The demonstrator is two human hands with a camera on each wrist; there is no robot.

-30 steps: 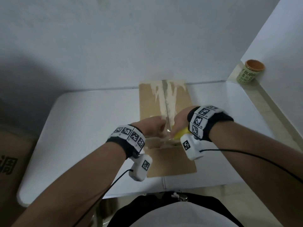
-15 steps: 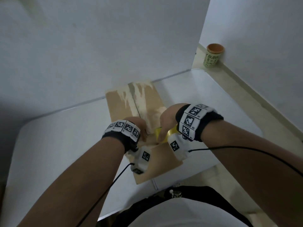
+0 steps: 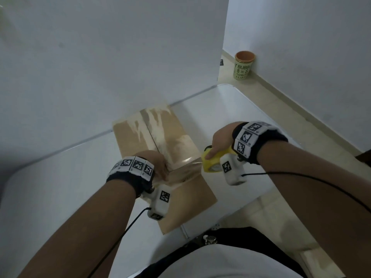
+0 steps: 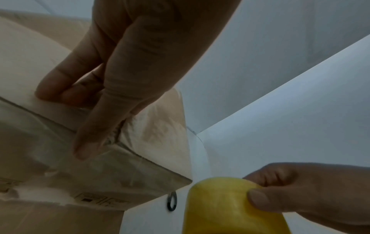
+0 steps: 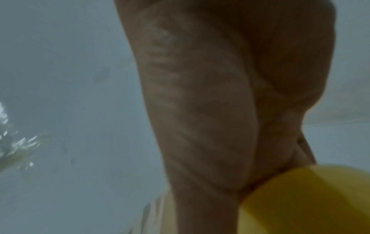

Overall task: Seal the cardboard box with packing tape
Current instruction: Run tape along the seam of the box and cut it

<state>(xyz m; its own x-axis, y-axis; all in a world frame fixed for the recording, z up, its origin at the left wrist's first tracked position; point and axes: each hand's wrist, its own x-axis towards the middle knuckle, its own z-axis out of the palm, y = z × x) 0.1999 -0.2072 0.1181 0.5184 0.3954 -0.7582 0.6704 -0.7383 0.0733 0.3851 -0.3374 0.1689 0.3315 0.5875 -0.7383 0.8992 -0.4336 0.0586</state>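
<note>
right wrist view blurred | tape roll (image 5: 312, 202) cut off by frame edge | right hand (image 5: 220, 95) fingertips hidden

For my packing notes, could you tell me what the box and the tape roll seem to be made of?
Box: brown corrugated cardboard by its look, matte, with pale torn patches where the top paper layer has peeled. Tape roll: yellowish, probably clear plastic film wound thick; the strip stretched to the box is see-through and glossy.

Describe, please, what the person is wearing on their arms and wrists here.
Both forearms are bare, with no sleeves. Each wrist carries a black band faced with white tiles bearing black square-pattern markers. Below each hangs a white camera pod with its own marker, trailing a thin black cable.
</note>
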